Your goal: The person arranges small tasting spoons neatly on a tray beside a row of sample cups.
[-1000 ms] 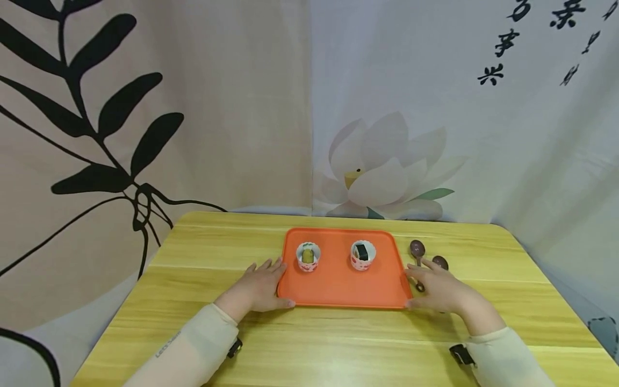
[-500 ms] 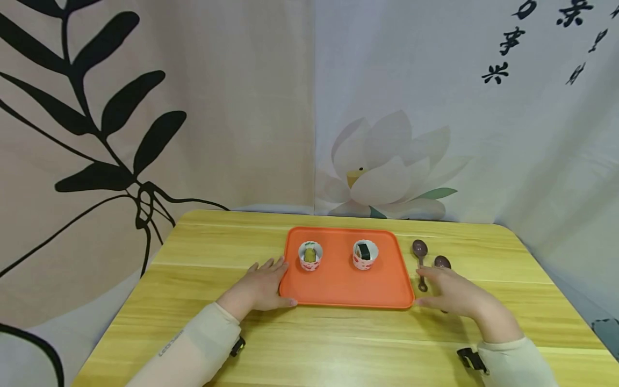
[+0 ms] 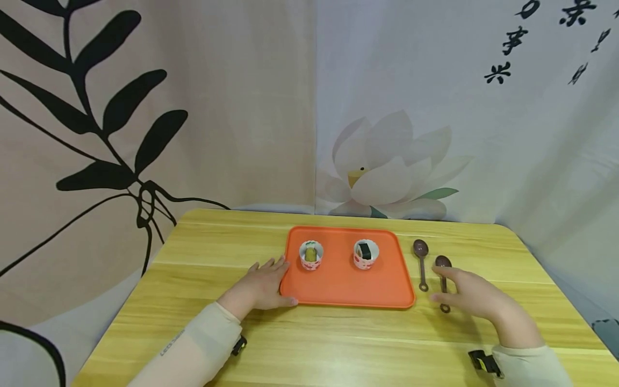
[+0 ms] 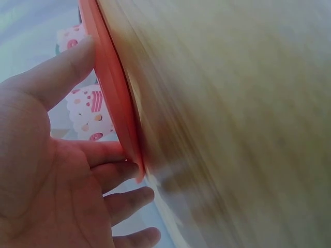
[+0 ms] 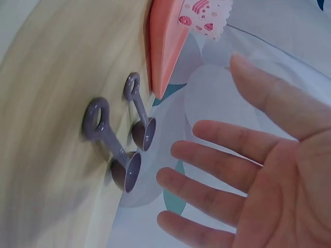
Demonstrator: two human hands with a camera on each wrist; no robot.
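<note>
An orange rectangular tray (image 3: pixel 338 287) lies on the table. My left hand (image 3: pixel 261 286) touches its left end with fingers spread, the thumb at the near left corner; in the left wrist view fingertips meet the tray's rim (image 4: pixel 116 95). Two patterned paper cups stand on the tray: the left cup (image 3: pixel 310 264) holds a greenish-yellow piece, the right cup (image 3: pixel 365 263) a white piece with a black band. My right hand (image 3: pixel 476 294) hovers with straight fingers over the nearer brown measuring spoon (image 3: pixel 443 262), partly covering it. Another brown measuring spoon (image 3: pixel 421 260) lies between it and the tray.
The wooden table (image 3: pixel 348 349) extends around the tray on all sides. Behind its far edge hangs a pale curtain (image 3: pixel 242 107) printed with dark leaves, a lotus and black characters. Dark wrist straps (image 3: pixel 485 363) sit at both sleeves.
My right hand has come off the tray's right edge and moved right, uncovering the left spoon and much of the other. My left hand stays at the tray.
</note>
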